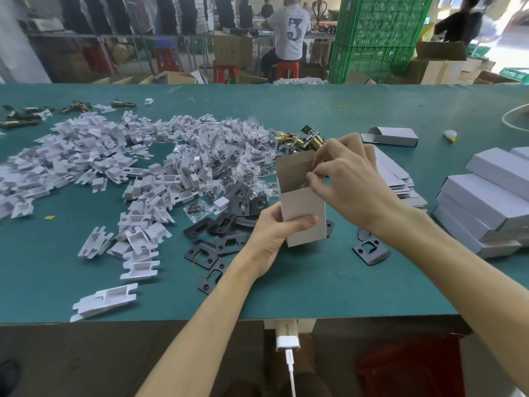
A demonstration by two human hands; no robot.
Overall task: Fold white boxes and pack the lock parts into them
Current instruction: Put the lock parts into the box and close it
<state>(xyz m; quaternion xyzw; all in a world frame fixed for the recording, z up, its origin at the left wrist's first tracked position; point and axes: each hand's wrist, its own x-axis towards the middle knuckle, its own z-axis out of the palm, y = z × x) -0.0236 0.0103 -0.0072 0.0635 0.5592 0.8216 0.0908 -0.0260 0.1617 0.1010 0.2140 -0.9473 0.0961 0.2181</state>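
The white box (304, 216) was held upright just above the green counter (315, 290), over scattered black strike plates (226, 242), with its top flap open. The left hand (270, 234) gripped its lower half, thumb across the front. The right hand (350, 181) was at the open top, its fingers (316, 173) curled and pinching the box's rim, with brass latch parts (303, 140) just behind.

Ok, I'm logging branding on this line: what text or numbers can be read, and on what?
"3": large numeral on the back of the seated person's white shirt.
Faint print on the white tube at bottom centre: too blurred to read.
The white box being packed: no print visible.
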